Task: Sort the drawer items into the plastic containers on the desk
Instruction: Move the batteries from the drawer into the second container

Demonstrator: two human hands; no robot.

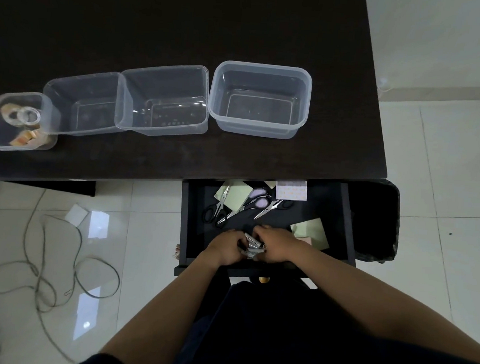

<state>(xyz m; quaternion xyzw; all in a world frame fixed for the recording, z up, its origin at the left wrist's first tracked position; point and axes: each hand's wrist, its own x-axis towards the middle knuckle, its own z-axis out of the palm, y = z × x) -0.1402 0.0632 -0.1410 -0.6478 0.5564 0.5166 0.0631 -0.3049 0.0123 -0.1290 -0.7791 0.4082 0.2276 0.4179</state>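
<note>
down in the drawer, both hands grip small silvery pieces; four containers, three scissors

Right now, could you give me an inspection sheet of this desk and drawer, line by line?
Surface: dark desk, four clear plastic containers in a row.
Job's things: leftmost container holds tape rolls and small orange pieces; the other three hold nothing visible. Open drawer holds scissors, greenish note pads and a pale card.
Clutter: white sheets on the floor.
Hands: left hand and right hand together grip small silvery items in the drawer; too blurred to name.
Cables: loose cable looped on the floor tiles.
Surroundings: black-lined bin beside the drawer.
</note>
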